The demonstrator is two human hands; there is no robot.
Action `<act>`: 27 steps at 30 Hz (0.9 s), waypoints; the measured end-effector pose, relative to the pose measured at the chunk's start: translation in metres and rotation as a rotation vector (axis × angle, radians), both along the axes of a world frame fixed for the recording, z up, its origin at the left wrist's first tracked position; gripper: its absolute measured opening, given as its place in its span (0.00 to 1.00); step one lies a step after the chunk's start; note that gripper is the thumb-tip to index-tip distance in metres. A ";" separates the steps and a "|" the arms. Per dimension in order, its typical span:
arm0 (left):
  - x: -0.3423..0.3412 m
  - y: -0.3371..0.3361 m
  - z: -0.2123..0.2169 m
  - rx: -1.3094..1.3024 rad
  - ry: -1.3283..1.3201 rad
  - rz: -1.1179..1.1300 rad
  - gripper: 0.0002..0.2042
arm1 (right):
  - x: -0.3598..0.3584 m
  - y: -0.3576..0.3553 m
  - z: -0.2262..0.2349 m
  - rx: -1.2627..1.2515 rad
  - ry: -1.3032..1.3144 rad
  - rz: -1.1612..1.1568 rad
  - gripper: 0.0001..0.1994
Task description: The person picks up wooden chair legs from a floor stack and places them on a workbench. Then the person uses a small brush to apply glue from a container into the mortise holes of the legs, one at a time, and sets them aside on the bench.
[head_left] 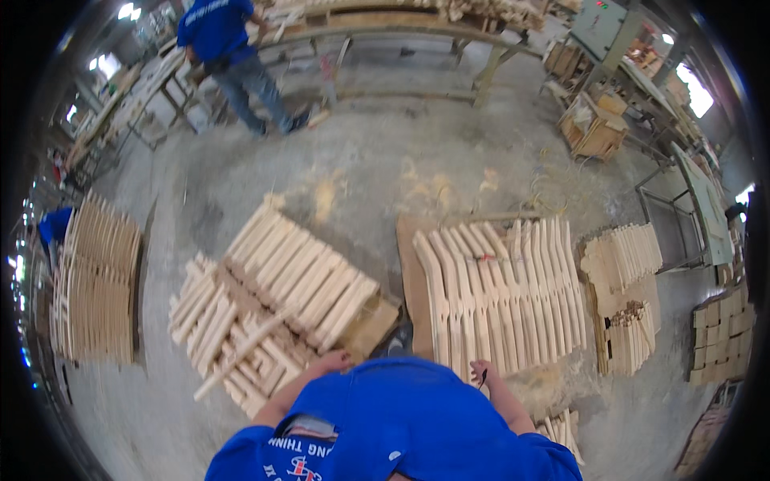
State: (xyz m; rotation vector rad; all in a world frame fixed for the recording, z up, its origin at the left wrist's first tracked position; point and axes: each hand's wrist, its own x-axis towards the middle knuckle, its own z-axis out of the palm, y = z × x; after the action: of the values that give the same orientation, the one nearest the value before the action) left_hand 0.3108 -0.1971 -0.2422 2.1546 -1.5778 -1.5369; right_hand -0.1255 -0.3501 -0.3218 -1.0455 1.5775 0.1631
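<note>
Here's the stack of curved wooden pieces [513,309], laid in rows on a brown sheet [413,280] on the floor, just ahead of you and to your right, and your right hand [481,372] is at its near edge! Fingers look partly bent, a thin dark item beside them; whether you have hold of a piece, I can't tell. Over to your left, the straight wooden pieces [293,272], part neat, part jumbled, with your left hand [335,361] loosely curled by their near corner, its grip unclear too. The step looks like hand-work at these stacks; the next move calls for a sure grip that leaves neighbouring pieces undisturbed. Now the writing: pale lettering and a red emblem on your blue shirt [425,417], and across the floor, pale lettering on the back of a co-worker [215,30] beside a long desk [385,32]. No label shows on the wood.
</note>
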 end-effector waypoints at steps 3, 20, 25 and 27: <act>0.009 -0.027 -0.008 -0.010 0.146 0.377 0.23 | 0.020 -0.041 0.004 -0.005 -0.026 0.075 0.24; -0.014 0.100 -0.245 0.246 0.773 2.185 0.20 | 0.246 -0.011 -0.124 0.376 -0.179 0.504 0.22; 0.003 0.083 -0.384 -0.004 1.054 2.537 0.26 | 0.314 0.021 -0.228 0.455 -0.199 0.487 0.22; 0.014 0.085 -0.425 -0.183 1.135 2.681 0.27 | 0.347 0.036 -0.259 0.525 -0.272 0.384 0.23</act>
State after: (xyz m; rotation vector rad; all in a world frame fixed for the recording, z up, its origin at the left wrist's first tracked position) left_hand 0.3244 -0.1117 -0.6669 0.7824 1.2507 -0.5943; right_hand 0.2210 -0.3139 -0.5810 -0.8930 0.9974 0.6348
